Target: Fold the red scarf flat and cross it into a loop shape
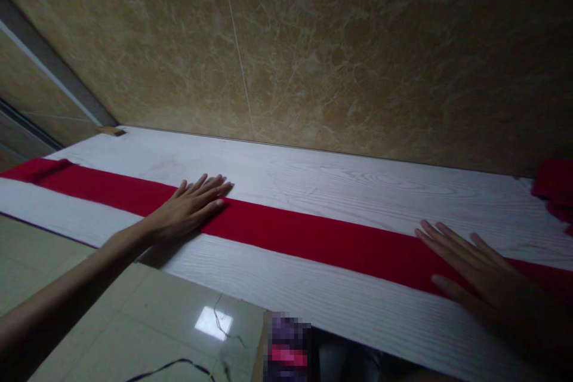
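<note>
A long strip of red cloth (290, 233) stretches across the white wood-grain table (340, 179) from left to right. Near its left end the cloth has a small fold or bunched edge. My left hand (190, 209) lies flat over the strip left of centre, fingers stretched toward the wall. Farther right, my right hand (474, 268) is over the same strip with its fingers spread; I cannot tell if the whole palm touches it. Neither hand grips anything.
Behind the table rises a brown marble-patterned wall (340, 59). More red fabric (555, 191) is heaped at the right edge. A small brown piece (111, 131) sits at the far left corner. Dark cables (179, 362) lie on the tiled floor (147, 316) below.
</note>
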